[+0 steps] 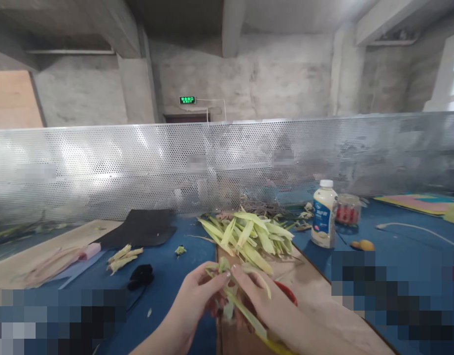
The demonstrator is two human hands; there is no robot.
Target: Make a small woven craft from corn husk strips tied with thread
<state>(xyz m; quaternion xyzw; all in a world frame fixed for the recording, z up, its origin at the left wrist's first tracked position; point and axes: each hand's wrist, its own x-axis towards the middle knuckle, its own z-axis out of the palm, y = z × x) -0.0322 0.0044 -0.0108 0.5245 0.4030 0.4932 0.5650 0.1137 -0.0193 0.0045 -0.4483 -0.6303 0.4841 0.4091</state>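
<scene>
In the head view, my left hand (199, 293) and my right hand (261, 296) come together near the bottom middle, over a light board (311, 291). Both are closed in a pinch on pale green corn husk strips (228, 294). One strip trails down beneath my right hand and looks yellow towards its lower end. Part of the husk between my fingers is hidden or blurred. Just beyond my hands lies a loose pile of corn husks (252, 231). A red curved edge (288, 293) shows behind my right hand; the rest of that object is covered.
A capped bottle (324, 217) stands right of the pile, with a clear jar with red contents (348, 209) behind it. Left lie a black sheet (140, 228), several pale husk pieces (123, 257) and a small black object (141, 277). A perforated metal screen (138, 167) closes the back.
</scene>
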